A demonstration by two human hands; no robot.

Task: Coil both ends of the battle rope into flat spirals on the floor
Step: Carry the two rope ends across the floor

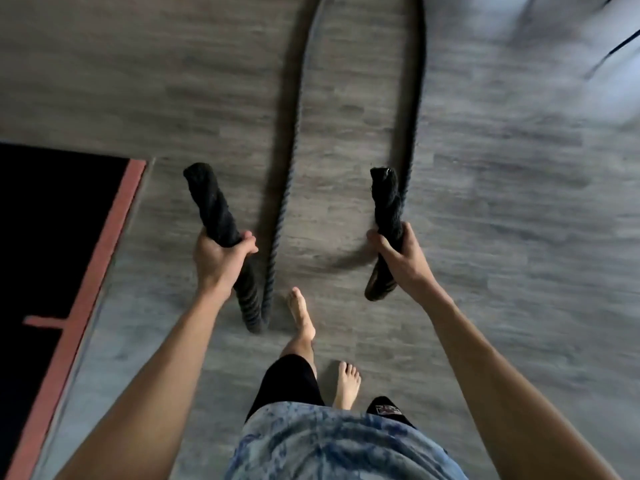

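Our blue patterned shirt (pixel 332 441) fills the bottom of the frame, with one rope end raised in each of our hands.

We grip the battle rope (pixel 294 133) at both tips. Our left hand (pixel 221 258) is clenched round the left end (pixel 211 202) at centre left, and our right hand (pixel 398 258) round the right end (pixel 386 199) at centre right. Below each fist the rope loops to the grey floor (pixel 485 202), then runs side by side to the top of the frame, with no spiral laid yet. We judge the ends are lifted to gather slack before coiling. A black mat (pixel 52 220) with a red edge lies at left. The patch on our shorts (pixel 384 408) is too blurred to read, and we see no other writing.
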